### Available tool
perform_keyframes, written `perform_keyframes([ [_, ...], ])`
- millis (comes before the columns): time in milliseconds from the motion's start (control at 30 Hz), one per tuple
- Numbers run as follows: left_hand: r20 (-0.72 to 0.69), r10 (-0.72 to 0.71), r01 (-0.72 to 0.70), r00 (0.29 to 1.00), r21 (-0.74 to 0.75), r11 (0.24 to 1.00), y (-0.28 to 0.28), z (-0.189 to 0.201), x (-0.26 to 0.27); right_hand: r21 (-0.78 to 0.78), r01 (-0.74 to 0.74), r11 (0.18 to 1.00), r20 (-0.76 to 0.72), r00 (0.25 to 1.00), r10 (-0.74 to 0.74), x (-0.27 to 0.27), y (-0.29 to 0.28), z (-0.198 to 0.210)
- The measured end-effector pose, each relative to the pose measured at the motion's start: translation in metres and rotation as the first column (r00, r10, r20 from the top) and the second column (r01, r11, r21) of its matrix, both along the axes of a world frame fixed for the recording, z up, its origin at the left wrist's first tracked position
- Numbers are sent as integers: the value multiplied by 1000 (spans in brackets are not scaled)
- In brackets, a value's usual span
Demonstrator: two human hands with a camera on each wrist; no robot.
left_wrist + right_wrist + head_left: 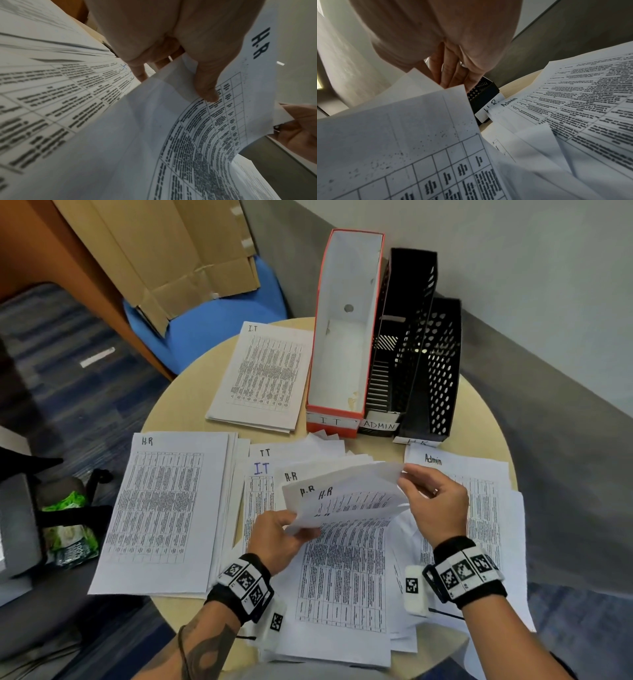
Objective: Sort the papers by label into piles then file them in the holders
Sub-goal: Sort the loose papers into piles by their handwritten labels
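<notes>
A few lifted H.R sheets (346, 494) arch above the loose unsorted papers (342, 570) in the middle of the round table (476, 419). My left hand (284, 537) pinches their near left edge; the thumb (205, 86) presses on top of the H.R sheet (214, 128). My right hand (433, 503) pinches their far right corner (436, 111). Sorted piles lie around: H.R pile (161, 508) at left, I.T pile (265, 374) at the back, Admin pile (479, 494) at right. Three holders stand at the back: orange IT holder (342, 337), black ADMIN holder (400, 344), black H.R holder (435, 371).
A blue chair (212, 326) with flattened cardboard (164, 251) stands behind the table at left. A dark office chair and a green packet (68, 529) are on the left. Papers overhang the table's near edge.
</notes>
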State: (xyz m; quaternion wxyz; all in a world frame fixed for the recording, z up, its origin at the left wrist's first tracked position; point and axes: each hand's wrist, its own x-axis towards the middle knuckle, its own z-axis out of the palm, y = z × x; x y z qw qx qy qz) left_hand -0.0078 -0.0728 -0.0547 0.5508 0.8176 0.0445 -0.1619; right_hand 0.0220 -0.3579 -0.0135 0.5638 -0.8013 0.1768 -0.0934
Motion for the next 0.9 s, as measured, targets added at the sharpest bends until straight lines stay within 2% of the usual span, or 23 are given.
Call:
perform_keyframes([
  [333, 32, -40, 39, 999, 20, 999, -2, 1, 0, 14, -12, 1000, 21, 1000, 12, -2, 4, -4],
  [500, 33, -77, 77, 997, 6, 997, -1, -1, -5, -77, -131, 988, -40, 991, 128, 5, -3, -7],
  [600, 86, -36, 35, 996, 12, 999, -2, 1, -6, -1, -208, 978, -82, 975, 207, 6, -8, -3],
  [767, 89, 55, -51, 995, -38, 998, -1, 3, -6, 99, -315, 944, -117, 938, 326, -3, -14, -1],
  [900, 168, -1, -17, 986, 105, 994, 0, -2, -9, 134, -343, 930, -115, 927, 358, -9, -18, -5],
])
